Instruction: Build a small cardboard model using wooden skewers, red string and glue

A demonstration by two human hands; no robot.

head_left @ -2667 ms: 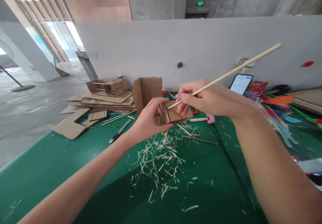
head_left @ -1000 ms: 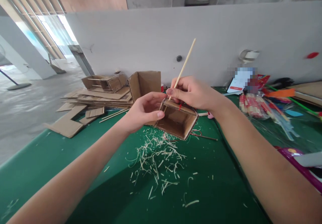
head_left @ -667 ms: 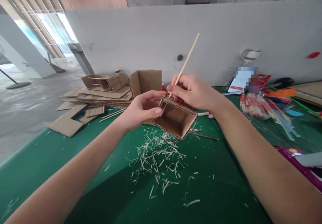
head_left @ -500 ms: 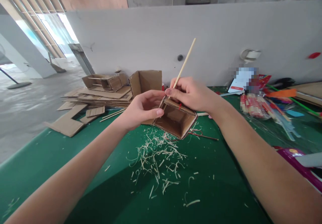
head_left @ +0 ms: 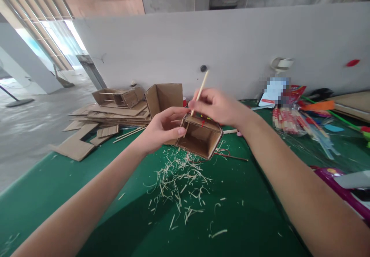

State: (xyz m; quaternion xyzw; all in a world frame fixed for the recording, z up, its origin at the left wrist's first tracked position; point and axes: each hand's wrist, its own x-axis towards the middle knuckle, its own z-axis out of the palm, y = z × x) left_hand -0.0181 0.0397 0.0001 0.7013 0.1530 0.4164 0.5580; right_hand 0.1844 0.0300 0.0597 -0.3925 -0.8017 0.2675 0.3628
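Observation:
Between my hands is a small cardboard box [head_left: 202,137], its open side facing me and its body tilted above the table. My left hand [head_left: 163,130] grips the box's left side, thumb at the front edge. With closed fingers my right hand [head_left: 209,103] pinches a thin wooden stick [head_left: 203,81] above the box. The stick slants down through the top wall, and its lower end shows inside near my left thumb. A bit of red string [head_left: 202,123] crosses the box's top edge.
Wood shavings [head_left: 179,183] litter the green table [head_left: 121,218] below the box. Cardboard pieces [head_left: 115,114] and a divided cardboard box [head_left: 118,97] lie at the left. A larger folded cardboard piece [head_left: 169,97] stands behind. Bagged sticks [head_left: 289,120] and a phone [head_left: 273,91] are at the right.
The stick has slid down through the box's top wall, so less of it stands above my right hand and its tip now shows inside. The view has shifted slightly.

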